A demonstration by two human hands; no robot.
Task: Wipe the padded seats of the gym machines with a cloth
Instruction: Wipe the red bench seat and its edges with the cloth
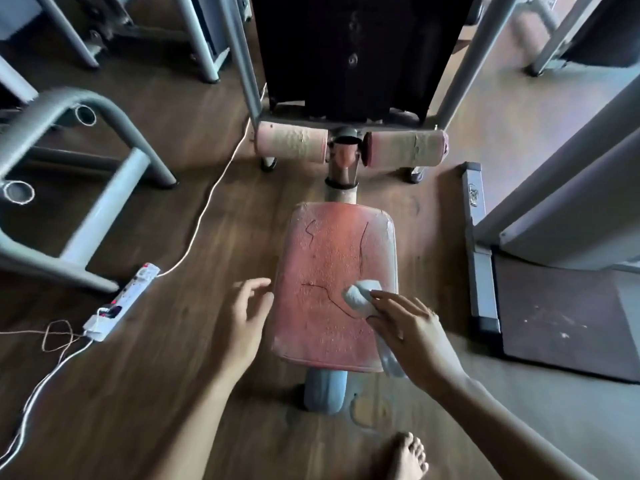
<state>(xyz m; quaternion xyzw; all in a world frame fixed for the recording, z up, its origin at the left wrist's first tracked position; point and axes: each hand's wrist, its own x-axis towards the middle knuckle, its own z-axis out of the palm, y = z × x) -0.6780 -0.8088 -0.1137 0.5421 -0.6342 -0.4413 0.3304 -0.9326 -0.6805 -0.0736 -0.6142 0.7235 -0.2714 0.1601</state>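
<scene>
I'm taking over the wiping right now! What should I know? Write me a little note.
Left hand: open, at the seat's left edge, holding nothing; whether it touches the edge is unclear.
Right hand: holds the cloth and presses it on the seat, near its right side. The cloth's tail hangs below the palm.
Done: wiping has started on this seat. How much is clean cannot be told.
Left: the seat looks speckled and dusty all over, so wipe the whole top, going gently over the cracks. Then go on to the other machines' seats.
</scene>
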